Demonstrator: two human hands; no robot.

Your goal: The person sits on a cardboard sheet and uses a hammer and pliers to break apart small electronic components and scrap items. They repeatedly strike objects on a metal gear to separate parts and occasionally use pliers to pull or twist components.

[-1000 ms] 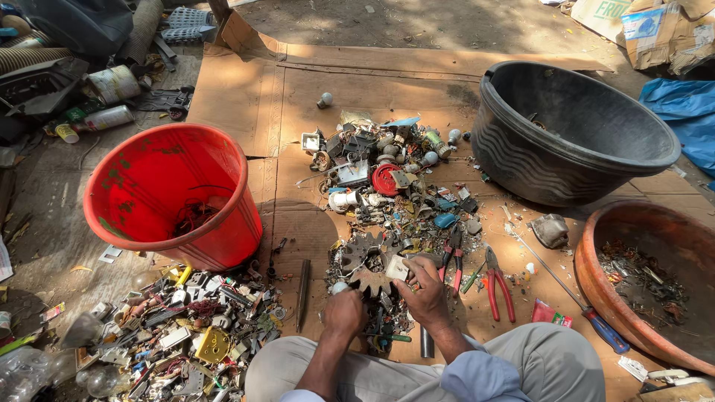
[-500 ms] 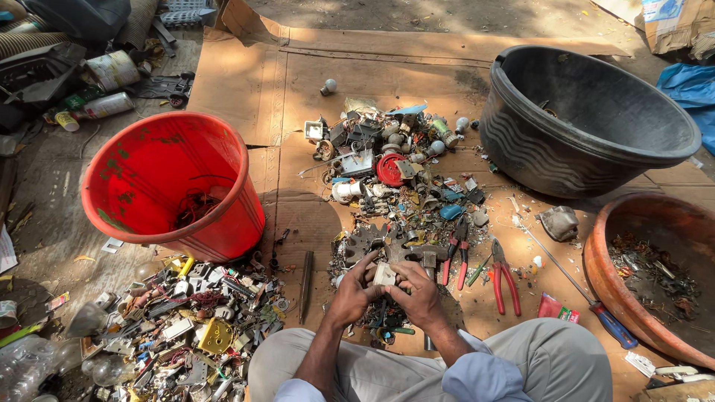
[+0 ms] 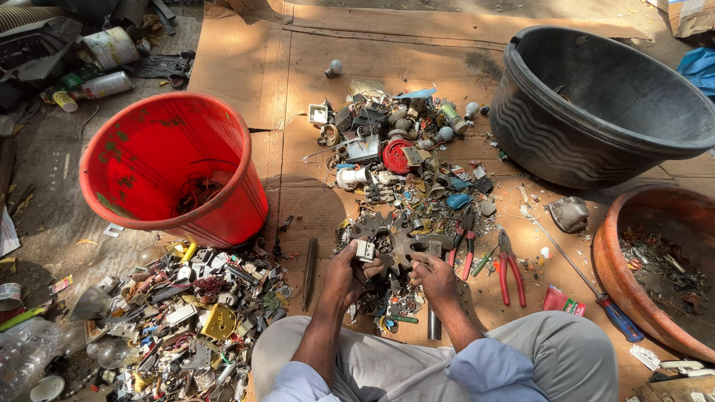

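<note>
Nearest, the left hand pinches a small pale square plastic part between its fingertips, low over the cardboard sheet; the right hand rests curled on a hammer's metal head, though I cannot tell whether it grips it. Beyond them lies the heap of mixed electrical scrap, flanked by a red plastic bucket and a large black plastic tub.

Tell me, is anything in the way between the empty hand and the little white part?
Nothing visible. The left hand holds the small white part in its fingers, and the right hand is just beside it, with only the scrap pile below.
</note>
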